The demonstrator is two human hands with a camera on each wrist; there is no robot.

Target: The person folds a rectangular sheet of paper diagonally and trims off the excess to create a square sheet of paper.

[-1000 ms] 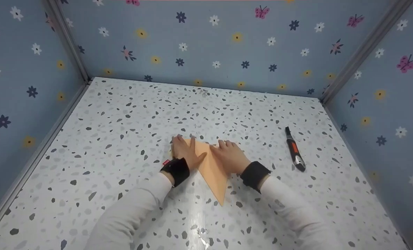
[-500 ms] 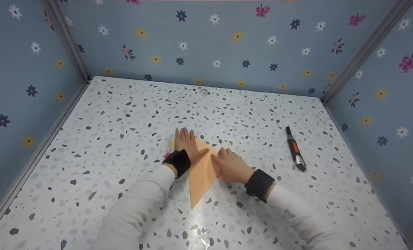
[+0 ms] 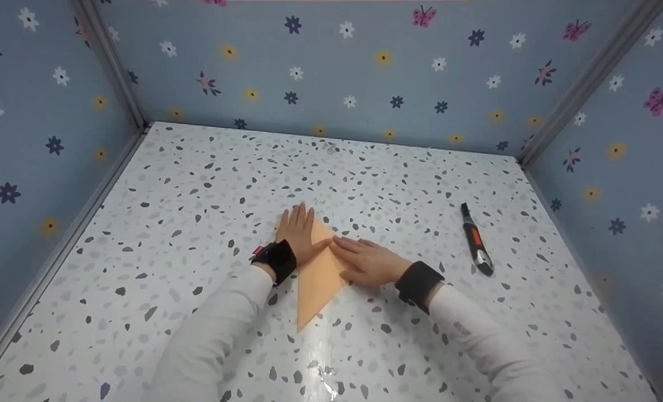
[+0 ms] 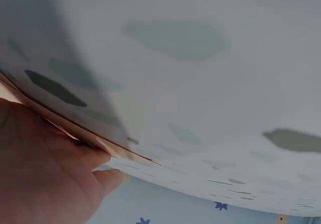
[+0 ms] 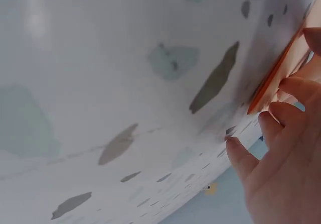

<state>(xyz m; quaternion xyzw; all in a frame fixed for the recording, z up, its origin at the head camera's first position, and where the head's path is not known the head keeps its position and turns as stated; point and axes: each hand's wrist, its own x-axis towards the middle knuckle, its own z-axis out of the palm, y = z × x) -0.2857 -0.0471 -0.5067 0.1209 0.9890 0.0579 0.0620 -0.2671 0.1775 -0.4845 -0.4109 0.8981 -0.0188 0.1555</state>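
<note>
A folded sheet of orange paper (image 3: 317, 290) lies on the speckled table, one sharp point toward the person. My left hand (image 3: 296, 234) rests flat over its upper left part, fingers straight and thumb stretched right across the paper. From the other side, my right hand (image 3: 368, 261) touches the right edge with extended fingers, its fingertips close to the left thumb. In the left wrist view the paper's thin edge (image 4: 108, 144) shows beside the left hand (image 4: 45, 169). The right wrist view has the orange edge (image 5: 276, 73) under the fingers of the right hand (image 5: 286, 158).
A black and orange utility knife (image 3: 476, 240) lies on the table (image 3: 209, 184) to the right of the hands. Blue flowered panels (image 3: 331, 72) wall in the back and both sides.
The paper has turned so its near point swung left. My left hand has flattened on it; my right hand has straightened its fingers along the right edge.
</note>
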